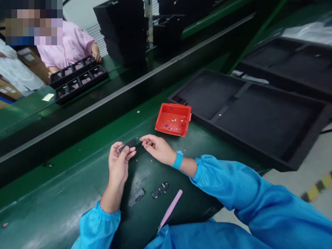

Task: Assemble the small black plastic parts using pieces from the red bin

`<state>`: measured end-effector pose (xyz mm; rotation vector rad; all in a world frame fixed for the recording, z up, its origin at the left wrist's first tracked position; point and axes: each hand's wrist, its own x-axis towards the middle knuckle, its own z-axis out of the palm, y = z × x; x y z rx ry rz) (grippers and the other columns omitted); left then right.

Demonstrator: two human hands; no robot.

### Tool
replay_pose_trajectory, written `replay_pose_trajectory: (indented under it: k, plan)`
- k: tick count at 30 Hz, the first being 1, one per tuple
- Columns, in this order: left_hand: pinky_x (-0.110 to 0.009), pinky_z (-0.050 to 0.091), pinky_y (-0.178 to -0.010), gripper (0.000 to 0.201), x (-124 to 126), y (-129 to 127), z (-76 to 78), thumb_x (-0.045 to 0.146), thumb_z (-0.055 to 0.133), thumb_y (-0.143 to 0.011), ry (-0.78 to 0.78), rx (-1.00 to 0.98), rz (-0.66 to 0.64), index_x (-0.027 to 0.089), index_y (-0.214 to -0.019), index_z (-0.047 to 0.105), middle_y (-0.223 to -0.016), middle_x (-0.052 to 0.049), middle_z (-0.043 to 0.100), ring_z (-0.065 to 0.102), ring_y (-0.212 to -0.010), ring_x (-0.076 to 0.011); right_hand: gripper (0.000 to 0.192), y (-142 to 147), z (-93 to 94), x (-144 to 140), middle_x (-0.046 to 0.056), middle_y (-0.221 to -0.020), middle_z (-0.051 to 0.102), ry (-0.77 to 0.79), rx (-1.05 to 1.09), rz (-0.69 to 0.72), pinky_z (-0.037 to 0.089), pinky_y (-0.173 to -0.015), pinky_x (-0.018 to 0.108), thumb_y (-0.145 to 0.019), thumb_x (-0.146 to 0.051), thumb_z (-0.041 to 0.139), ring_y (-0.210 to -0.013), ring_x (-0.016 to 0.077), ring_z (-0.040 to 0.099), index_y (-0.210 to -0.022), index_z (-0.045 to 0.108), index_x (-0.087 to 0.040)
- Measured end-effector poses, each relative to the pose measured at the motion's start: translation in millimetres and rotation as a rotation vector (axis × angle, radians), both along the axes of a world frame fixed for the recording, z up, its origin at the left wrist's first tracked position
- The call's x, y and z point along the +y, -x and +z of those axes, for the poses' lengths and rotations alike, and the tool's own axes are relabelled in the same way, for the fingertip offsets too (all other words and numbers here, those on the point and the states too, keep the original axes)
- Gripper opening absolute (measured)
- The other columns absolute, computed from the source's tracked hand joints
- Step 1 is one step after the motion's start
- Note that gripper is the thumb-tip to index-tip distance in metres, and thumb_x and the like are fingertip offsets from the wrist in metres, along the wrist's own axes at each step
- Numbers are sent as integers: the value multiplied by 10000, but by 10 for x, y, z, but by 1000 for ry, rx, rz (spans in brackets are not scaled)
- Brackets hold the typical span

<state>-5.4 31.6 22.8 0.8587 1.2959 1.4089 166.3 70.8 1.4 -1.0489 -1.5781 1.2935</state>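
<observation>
My left hand [119, 159] is closed around a small black rectangular plastic part [127, 145], thumb on top and fingers beneath. Just to the right of that part is my right hand [157, 149], its fingers loosely bent and the thumb apart from them; I see nothing held in it. On the green mat [103, 180] below my hands lie a dark grey plastic piece [137, 197] and a black piece with small metal contacts [159, 190]. Pink-handled tweezers [171, 208] rest near the front edge, their tip partly by my blue clothing.
A red bin [173, 119] with small scraps inside stands beyond my right hand. Large black trays [249, 114] fill the right side. Across a raised rail [124, 90], a person in pink [75, 43] is at a black compartment tray [81, 84]. Black trays [121, 31] are stacked behind.
</observation>
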Motion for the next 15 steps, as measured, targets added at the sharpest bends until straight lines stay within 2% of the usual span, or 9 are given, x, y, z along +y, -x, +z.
replay_pose_trajectory:
  k: [2,4,7,9,12,15]
  plan:
    - [-303,604,-849,425,-39,-86,-92,325,806,-764,45,-119,-32,230,-1135,621,-935,-5,723,757,-881,-165,278,-9,-39,-46,43,-905,682,62,28,15,516,-670,258,-854,-249,658,-711,116,601,-1106,679,-132]
    - [-341,593,-911,388,-66,-129,-169,354,793,-791,49,-122,-82,210,-1126,660,-1023,-41,746,748,-939,-181,253,-21,-21,-78,41,-892,682,49,68,-20,505,-653,250,-845,-303,695,-705,116,598,-1039,709,-141]
    - [-272,600,-824,259,-115,-164,-234,342,818,-782,35,40,-133,175,-926,682,-867,-20,750,731,-810,-141,143,-28,20,-66,18,-802,654,17,72,-70,476,-604,233,-854,-288,687,-635,100,567,-890,720,-154]
    - [-234,600,-763,260,-143,-171,-240,336,825,-780,46,126,-197,175,-910,667,-776,2,733,711,-729,-119,119,-38,27,-44,9,-782,635,-6,47,-46,468,-590,223,-862,-276,681,-613,93,553,-852,715,-162]
    - [-263,624,-758,291,-153,-152,-224,399,757,-848,76,110,-281,176,-1012,667,-845,-19,746,723,-756,-137,105,-70,28,-39,15,-827,653,-90,10,-69,485,-611,228,-892,-259,652,-626,92,567,-893,709,-171]
    - [-287,637,-766,285,-135,-124,-227,444,692,-897,90,38,-328,174,-987,668,-897,-29,727,727,-814,-152,112,-105,42,-66,34,-892,698,-212,-8,-85,513,-641,255,-922,-253,633,-672,112,614,-953,710,-179]
